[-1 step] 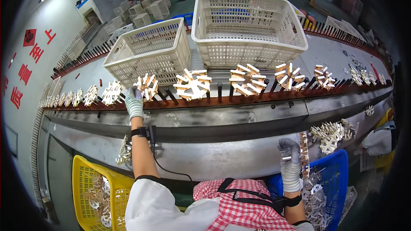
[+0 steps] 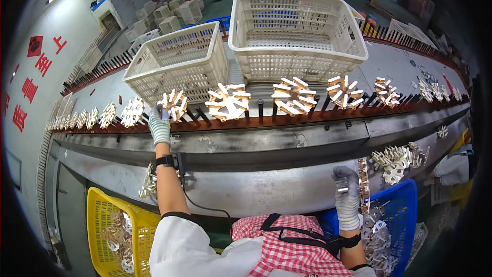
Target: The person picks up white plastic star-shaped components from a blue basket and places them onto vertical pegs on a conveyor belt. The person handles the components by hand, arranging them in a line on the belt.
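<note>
My left hand (image 2: 159,127), in a striped glove with grey fingers, reaches to the row of upright pegs. Its fingers are closed on the left edge of a round copper-coloured metal part (image 2: 175,105) with white bars around it. Right of it, similar parts (image 2: 228,101) sit on the pegs. Low on the right, my right hand (image 2: 347,192), gloved too, is curled around a small shiny metal cylinder (image 2: 342,190). Beside that hand stands a narrow strip of coppery pieces (image 2: 364,187); whether the hand touches it, I cannot tell.
Two white plastic crates (image 2: 300,64) stand behind the peg line (image 2: 261,115). A steel ledge (image 2: 256,184) runs along the front, with a heap of metal parts (image 2: 394,163) at right. A yellow basket (image 2: 138,225) and a blue basket (image 2: 407,225), both holding metal parts, flank me.
The parts on the peg line have shifted slightly to the left. My left hand has moved a little left with them. My right hand stays where it was.
</note>
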A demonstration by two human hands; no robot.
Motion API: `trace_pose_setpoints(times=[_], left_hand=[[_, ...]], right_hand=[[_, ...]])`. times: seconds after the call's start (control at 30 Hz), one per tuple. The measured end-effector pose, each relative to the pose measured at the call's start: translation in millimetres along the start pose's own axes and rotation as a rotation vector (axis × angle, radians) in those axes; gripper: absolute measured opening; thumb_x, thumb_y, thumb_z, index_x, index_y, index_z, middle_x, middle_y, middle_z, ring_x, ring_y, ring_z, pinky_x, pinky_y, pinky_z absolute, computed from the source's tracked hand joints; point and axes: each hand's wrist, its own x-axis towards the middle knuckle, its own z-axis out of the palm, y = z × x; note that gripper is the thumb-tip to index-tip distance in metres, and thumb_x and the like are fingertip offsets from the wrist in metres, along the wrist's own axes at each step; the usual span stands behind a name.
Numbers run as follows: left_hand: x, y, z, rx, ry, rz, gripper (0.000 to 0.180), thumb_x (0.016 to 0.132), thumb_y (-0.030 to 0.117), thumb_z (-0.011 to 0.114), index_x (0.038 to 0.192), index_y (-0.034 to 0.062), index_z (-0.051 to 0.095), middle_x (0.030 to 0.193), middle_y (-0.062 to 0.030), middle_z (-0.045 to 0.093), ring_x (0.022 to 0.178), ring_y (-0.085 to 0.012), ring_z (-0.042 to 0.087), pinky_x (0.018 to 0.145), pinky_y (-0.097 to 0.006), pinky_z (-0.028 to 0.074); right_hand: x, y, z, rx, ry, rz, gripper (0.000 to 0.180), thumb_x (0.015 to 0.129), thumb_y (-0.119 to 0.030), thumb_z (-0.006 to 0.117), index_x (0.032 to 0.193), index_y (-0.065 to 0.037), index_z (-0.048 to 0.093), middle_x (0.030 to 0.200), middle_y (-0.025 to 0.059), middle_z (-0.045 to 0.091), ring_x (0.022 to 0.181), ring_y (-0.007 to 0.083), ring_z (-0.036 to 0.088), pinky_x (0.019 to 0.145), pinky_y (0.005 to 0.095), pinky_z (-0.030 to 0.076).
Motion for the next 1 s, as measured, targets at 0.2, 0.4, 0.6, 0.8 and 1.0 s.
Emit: trace_pose_setpoints(times=[0.2, 0.4, 0.6, 0.8, 1.0], left_hand=[[-16.0, 23.6, 3.3, 0.316, -0.115, 0.297, 0.017, 0.084, 0.009, 0.056, 0.096, -0.003, 0.06, 0.1, -0.0211, 0.061, 0.092, -0.039, 0.056, 0.085, -0.043, 0.045], [-9.1, -10.4, 3.3, 0.307, -0.105, 0.067, 0.031, 0.086, 0.009, 0.06, 0.113, -0.0048, 0.059, 0.113, -0.0239, 0.061, 0.108, -0.0382, 0.056, 0.097, -0.04, 0.042], [-100.0, 210.3, 14.8, -0.052, 0.133, 0.246, 0.036, 0.093, 0.025, 0.055, 0.116, -0.0017, 0.06, 0.118, -0.0164, 0.061, 0.109, -0.0298, 0.056, 0.096, -0.039, 0.043], [-290.1, 448.4, 86.6, -0.875, -1.225, 0.32, 0.059, 0.075, 0.007, 0.064, 0.131, 0.0056, 0.047, 0.136, -0.0162, 0.046, 0.129, -0.0295, 0.042, 0.109, -0.039, 0.03], [-385.9, 542.1, 122.7, -1.21, -1.585, 0.372, 0.046, 0.081, 0.019, 0.068, 0.124, 0.0053, 0.056, 0.121, -0.012, 0.058, 0.109, -0.0253, 0.057, 0.095, -0.036, 0.045]], right_hand=[[12.7, 1.5, -54.4, -0.319, -0.001, -0.077, 0.04, 0.094, -0.038, 0.054, 0.114, -0.004, 0.057, 0.109, 0.0075, 0.06, 0.102, 0.0183, 0.057, 0.095, 0.0343, 0.044], [19.6, -6.6, -119.6, 1.49, -0.239, 0.675, 0.043, 0.092, -0.026, 0.057, 0.13, -0.009, 0.048, 0.123, 0.0073, 0.053, 0.107, 0.0213, 0.054, 0.094, 0.0302, 0.046], [54.0, -44.1, -118.4, 1.523, -0.47, 0.729, 0.056, 0.091, -0.035, 0.054, 0.141, -0.018, 0.036, 0.143, 0.0087, 0.036, 0.107, 0.0305, 0.05, 0.082, 0.0414, 0.055], [63.7, -19.1, -158.9, 1.162, -0.336, 0.418, 0.058, 0.091, -0.039, 0.052, 0.138, -0.008, 0.037, 0.134, 0.0085, 0.047, 0.116, 0.0227, 0.048, 0.097, 0.0398, 0.047], [67.9, -49.8, -209.8, 1.042, -0.266, 0.324, 0.059, 0.089, -0.039, 0.054, 0.137, -0.007, 0.038, 0.133, 0.0114, 0.046, 0.116, 0.0261, 0.049, 0.097, 0.0423, 0.045]])
